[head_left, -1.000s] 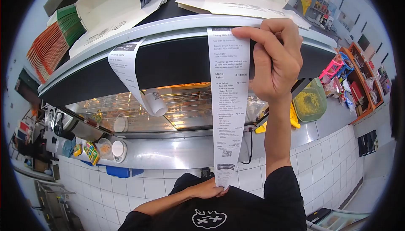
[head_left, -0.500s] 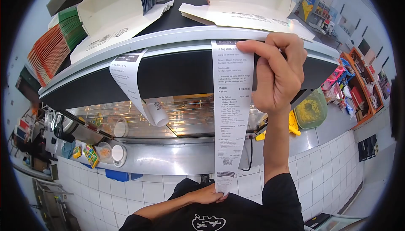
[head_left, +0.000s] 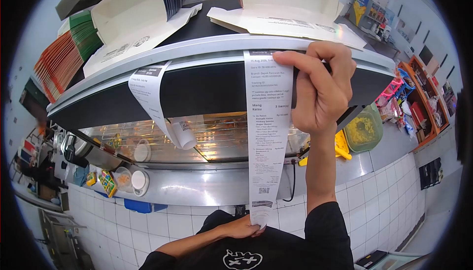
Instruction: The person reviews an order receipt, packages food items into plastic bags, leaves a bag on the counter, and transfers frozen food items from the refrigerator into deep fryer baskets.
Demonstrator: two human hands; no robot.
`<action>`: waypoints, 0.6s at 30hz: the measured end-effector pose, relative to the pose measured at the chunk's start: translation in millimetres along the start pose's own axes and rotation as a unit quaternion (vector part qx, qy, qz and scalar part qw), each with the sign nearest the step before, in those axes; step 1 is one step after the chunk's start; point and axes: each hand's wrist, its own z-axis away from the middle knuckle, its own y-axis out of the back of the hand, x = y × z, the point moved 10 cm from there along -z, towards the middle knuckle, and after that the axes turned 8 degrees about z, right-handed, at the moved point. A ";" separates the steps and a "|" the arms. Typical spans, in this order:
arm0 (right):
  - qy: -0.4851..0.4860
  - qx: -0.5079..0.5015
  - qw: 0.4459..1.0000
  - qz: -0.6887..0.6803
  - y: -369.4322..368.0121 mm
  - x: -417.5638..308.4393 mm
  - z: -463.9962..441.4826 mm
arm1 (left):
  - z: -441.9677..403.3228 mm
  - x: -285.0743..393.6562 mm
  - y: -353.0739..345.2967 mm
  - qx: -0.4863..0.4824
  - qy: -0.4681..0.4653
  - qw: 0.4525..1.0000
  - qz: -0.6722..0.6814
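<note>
A long printed paper receipt [head_left: 268,122] hangs down from the silver rail [head_left: 217,48] in front of me. At its upper right edge is my right hand [head_left: 327,85], index finger stretched across the header and pressing on the paper, the other fingers curled. My thumb there is hard to make out. My left hand [head_left: 242,227], low and close to my body, is closed on the receipt's bottom end, so the strip runs fairly straight between both hands. To the left, a second receipt [head_left: 147,90] hangs from the same rail, its lower end curled into a roll.
Open white cardboard boxes [head_left: 288,21] stand on top of the lit display case [head_left: 226,139]. Folded boxes [head_left: 61,63] are stacked at left. A tub of yellow food [head_left: 362,129], yellow tongs [head_left: 341,147] and a round white-lidded container [head_left: 140,180] sit on the steel counter [head_left: 197,188].
The receipt's upper part and my right hand have shifted slightly left and down in view. Both hands keep their places on the paper.
</note>
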 end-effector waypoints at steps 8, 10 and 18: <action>0.031 0.039 0.999 -0.007 -0.4 2.1 3.3 | -1.9 -6.3 -0.3 0.001 0.019 1.000 -0.005; 0.033 0.043 0.999 -0.005 -0.4 1.8 3.0 | -1.7 -2.3 -1.4 0.004 0.013 1.000 -0.008; 0.000 0.004 1.000 0.004 -0.1 -0.7 -0.2 | -3.5 -6.0 -2.3 0.002 0.015 1.000 0.005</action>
